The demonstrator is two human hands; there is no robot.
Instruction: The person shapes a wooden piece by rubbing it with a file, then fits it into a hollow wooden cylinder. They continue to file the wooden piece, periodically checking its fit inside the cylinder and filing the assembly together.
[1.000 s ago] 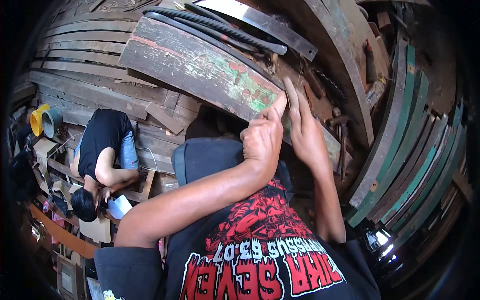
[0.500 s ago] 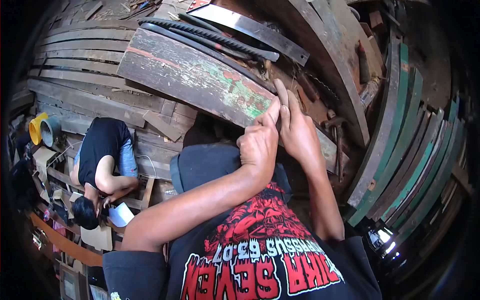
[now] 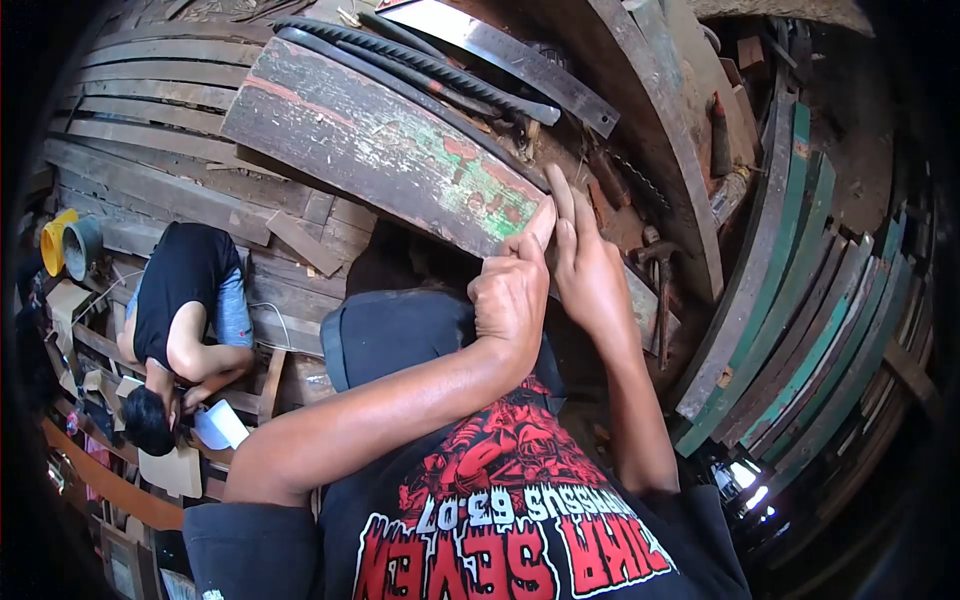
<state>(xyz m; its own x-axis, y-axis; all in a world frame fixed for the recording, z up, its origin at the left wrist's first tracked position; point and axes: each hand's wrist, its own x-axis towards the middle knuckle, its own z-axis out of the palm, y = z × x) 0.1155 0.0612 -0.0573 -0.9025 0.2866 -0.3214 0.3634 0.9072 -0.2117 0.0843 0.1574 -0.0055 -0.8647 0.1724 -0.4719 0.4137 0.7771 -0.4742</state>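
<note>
My left hand (image 3: 508,292) is closed in a fist above the near edge of a weathered wooden board (image 3: 370,140). A pale tip shows at the top of this fist; whether it is a finger or a small piece of wood I cannot make out. Right beside it, my right hand (image 3: 590,275) has fingers stretched out, pointing away from me over the board's right part. The two hands meet or nearly touch there. Flaking green and red paint covers the board, whose right end passes behind my right hand.
Behind the board lie ribbed dark bars (image 3: 420,75) and a metal ruler (image 3: 510,65). A hammer (image 3: 662,270) rests to the right, near a thick upright plank (image 3: 665,130). Green-edged boards (image 3: 770,310) are stacked at far right. On the left, another person (image 3: 190,300) bends over a paper.
The whole view has shifted slightly, so the board and surroundings appear a little further left. Both hands keep nearly the same pose at the board.
</note>
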